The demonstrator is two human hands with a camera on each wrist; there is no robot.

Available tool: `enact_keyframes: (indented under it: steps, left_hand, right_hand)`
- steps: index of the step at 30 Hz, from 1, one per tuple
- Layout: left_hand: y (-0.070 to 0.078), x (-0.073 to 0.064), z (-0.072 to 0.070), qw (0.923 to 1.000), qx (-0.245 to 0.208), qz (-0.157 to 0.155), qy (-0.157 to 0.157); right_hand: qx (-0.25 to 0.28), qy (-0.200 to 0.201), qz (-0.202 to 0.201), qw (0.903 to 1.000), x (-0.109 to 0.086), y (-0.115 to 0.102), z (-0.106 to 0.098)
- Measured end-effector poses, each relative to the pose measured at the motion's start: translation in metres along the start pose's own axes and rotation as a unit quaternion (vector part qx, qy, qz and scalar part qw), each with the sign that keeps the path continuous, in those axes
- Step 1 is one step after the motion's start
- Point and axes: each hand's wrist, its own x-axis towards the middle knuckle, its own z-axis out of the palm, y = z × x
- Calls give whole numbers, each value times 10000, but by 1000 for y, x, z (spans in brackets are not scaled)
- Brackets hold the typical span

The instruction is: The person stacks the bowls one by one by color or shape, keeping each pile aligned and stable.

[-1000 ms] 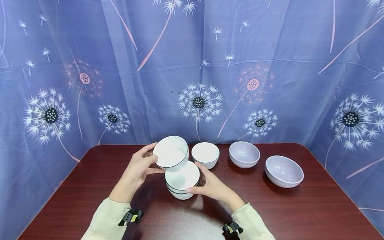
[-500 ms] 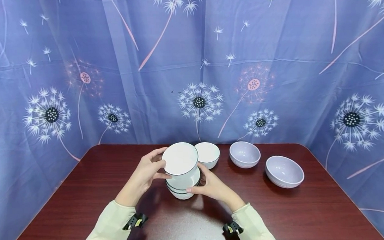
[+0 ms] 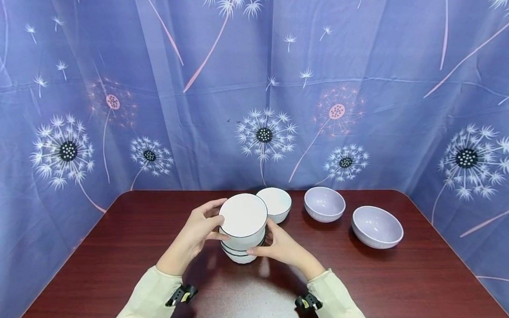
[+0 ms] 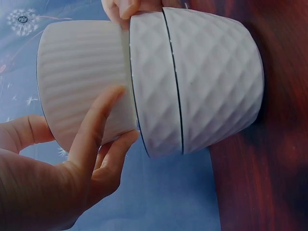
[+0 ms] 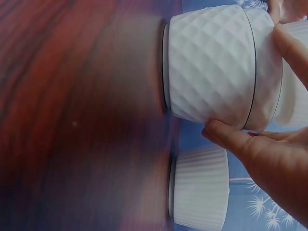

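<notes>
Two white bowls with embossed diamond walls and dark rims form an upright stack [image 4: 216, 82], nested one inside the other on a reddish-brown table [image 3: 115, 257]; positions are given from this stack as the person faces it. Directly above it is a ribbed white bowl [image 3: 244, 216], its base at the upper rim; whether the base rests inside cannot be told. The left hand [image 3: 196, 232], at the stack's left, grasps the ribbed bowl, fingers spread about its wall. The right hand [image 3: 280, 244], at the stack's right, grips the stack between thumb and fingers. Behind the stack and slightly right stands a smaller white bowl [image 3: 274, 202], also ribbed. Farther right lie a first lavender bowl [image 3: 324, 204] and, beyond it, a second lavender bowl [image 3: 376, 226]. Behind all hangs a blue dandelion-print cloth [image 3: 211, 123].
</notes>
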Motion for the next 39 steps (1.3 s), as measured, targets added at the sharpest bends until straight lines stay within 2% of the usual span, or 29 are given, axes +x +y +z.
enact_keyframes:
  steps: [20, 39]
  left_hand:
    - [-5, 0, 2, 9993, 295, -196, 140]
    - [-5, -2, 1, 9991, 350, -178, 156]
  right_hand:
    - [131, 6, -35, 9999, 1, 2, 0]
    - [47, -11, -107, 9999, 0, 3, 0]
